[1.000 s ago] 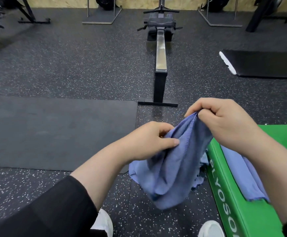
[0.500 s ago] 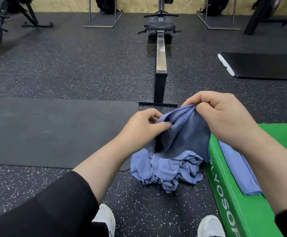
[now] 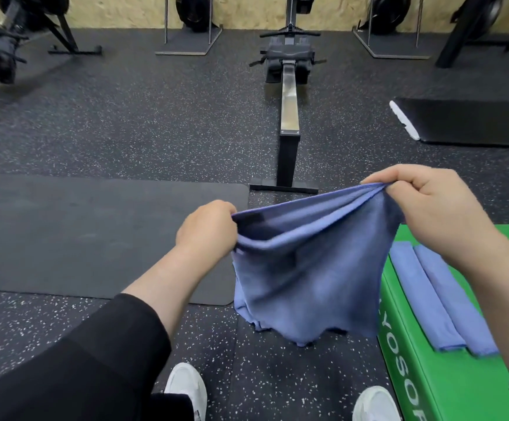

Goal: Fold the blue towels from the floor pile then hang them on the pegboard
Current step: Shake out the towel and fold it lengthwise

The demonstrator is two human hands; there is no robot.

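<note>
A blue towel (image 3: 304,278) hangs spread in front of me, held by its top edge. My left hand (image 3: 206,227) pinches the left corner and my right hand (image 3: 429,205) pinches the right corner, higher up. The towel's lower edge hangs just above the speckled floor and hides the floor pile behind it. Two folded blue towels (image 3: 438,299) lie side by side on the green plyo box (image 3: 459,387) at my right. No pegboard is in view.
A rowing machine (image 3: 289,95) runs away from me straight ahead. A black mat (image 3: 95,238) lies on the floor at left, another black mat (image 3: 471,120) at far right. My white shoes (image 3: 186,387) show at the bottom. Equipment stands line the back wall.
My hands moved apart, the left leftward and the right rightward, stretching the bunched towel open along its top edge. The floor pile, visible half a second ago, is now hidden behind it.
</note>
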